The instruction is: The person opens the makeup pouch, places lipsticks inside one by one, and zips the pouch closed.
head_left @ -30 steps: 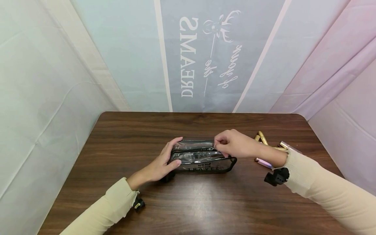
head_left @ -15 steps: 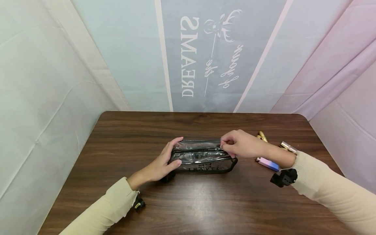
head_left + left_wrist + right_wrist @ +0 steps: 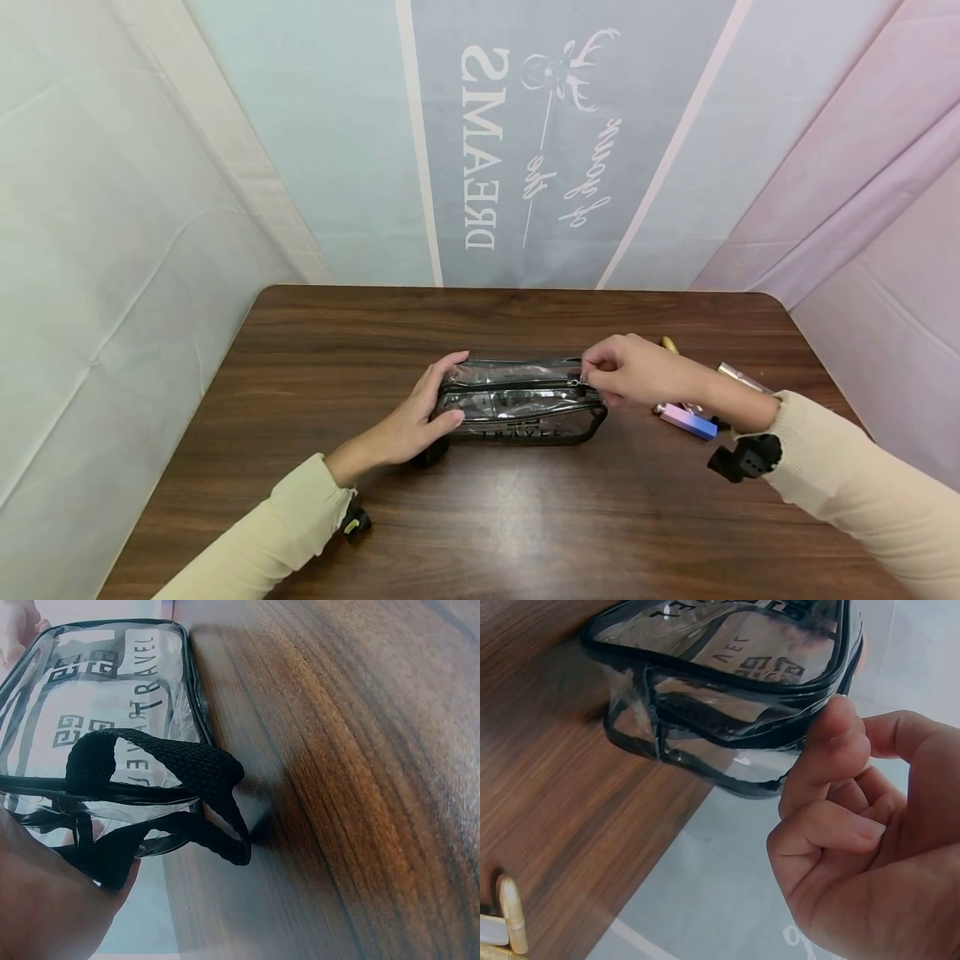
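A clear zip pouch (image 3: 517,408) with black piping and the word TRAVEL lies across the middle of the table. My left hand (image 3: 420,412) holds its left end, thumb on the near side and fingers over the far side. In the left wrist view a black strap loop (image 3: 195,761) hangs from that end, beside the base of my left hand (image 3: 52,900). At the right end of the top zipper, my right hand (image 3: 637,371) pinches the zipper pull (image 3: 576,382). In the right wrist view its fingertips (image 3: 836,720) meet the pouch's top edge and hide the pull.
Right of the pouch, partly under my right forearm, lie a pink-to-blue tube (image 3: 688,421), a silvery tube (image 3: 738,375) and a gold piece (image 3: 669,344). The brown wooden table (image 3: 480,517) ends at a printed cloth backdrop (image 3: 360,167).
My right hand has moved right along the zipper with the pull, from short of the right end to that end. The left hand and the pouch have stayed nearly still.
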A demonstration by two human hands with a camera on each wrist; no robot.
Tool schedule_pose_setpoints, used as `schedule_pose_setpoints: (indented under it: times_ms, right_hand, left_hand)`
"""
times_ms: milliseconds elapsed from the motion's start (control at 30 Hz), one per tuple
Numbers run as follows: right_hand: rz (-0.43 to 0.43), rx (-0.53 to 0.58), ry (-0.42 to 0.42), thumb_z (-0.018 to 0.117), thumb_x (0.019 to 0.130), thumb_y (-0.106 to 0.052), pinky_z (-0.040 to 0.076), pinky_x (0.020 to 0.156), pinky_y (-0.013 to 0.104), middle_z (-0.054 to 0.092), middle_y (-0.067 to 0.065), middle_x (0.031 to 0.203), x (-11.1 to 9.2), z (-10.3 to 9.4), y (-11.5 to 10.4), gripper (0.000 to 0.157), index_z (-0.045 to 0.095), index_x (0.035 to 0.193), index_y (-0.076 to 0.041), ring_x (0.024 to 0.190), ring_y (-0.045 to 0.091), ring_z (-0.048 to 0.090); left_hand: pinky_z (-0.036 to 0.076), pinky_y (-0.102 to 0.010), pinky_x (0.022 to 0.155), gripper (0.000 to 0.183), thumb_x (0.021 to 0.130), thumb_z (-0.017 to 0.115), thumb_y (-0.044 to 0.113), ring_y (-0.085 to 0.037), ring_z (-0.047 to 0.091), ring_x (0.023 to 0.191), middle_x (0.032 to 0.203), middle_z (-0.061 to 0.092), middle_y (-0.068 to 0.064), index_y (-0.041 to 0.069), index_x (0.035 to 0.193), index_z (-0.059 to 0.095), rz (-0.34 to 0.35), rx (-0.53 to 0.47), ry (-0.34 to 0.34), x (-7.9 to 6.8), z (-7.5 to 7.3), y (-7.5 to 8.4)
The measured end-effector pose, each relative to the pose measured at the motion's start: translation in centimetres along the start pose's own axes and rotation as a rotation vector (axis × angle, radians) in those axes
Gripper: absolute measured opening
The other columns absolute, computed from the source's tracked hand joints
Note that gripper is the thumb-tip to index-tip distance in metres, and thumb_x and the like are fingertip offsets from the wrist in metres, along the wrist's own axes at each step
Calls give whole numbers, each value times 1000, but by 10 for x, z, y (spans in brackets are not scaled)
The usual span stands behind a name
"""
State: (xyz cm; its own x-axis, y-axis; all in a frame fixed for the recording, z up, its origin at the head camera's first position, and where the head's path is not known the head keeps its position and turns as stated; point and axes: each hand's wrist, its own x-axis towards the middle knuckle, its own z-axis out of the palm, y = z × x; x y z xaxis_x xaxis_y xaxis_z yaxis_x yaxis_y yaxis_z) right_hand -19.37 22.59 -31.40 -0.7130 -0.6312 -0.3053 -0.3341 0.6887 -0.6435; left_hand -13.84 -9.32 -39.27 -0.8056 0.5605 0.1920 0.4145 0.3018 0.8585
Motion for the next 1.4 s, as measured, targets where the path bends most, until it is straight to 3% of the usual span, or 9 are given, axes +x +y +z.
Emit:
schedule_pose_setpoints:
  times_ms: [233,700,1067,1400]
  right_hand:
    - [8,-7,-5,47,93,-8,32,42,21,46,-7,51,-6,-3,7,27,52,67,-12,42,5,36]
    - [30,43,-69,45,96,-10,32,41,21,50,3,53,-10,-9,15,27,56,72,-14,42,6,38]
    - [64,-12,-69,46,96,-13,27,39,21,50,-1,51,-14,-11,22,31,53,66,-13,41,5,37]
    - [81,49,-143,43,98,-13,31,38,22,51,4,54,-11,-14,34,31,55,70,-7,41,7,36]
  left_hand:
    - [22,-58,103,67,90,54,4,-30,26,131,146,24,-21,7,146,18,13,10,4,1,0,-1]
    - [23,-57,103,67,91,55,7,-28,26,130,146,24,-19,8,146,17,14,12,0,0,0,-3]
    - [25,-55,102,67,89,55,5,-28,30,125,137,31,-17,6,146,19,3,15,7,1,1,-1]
    - [26,-52,102,70,92,56,15,-21,29,127,140,29,-6,19,149,14,33,41,13,1,9,-40]
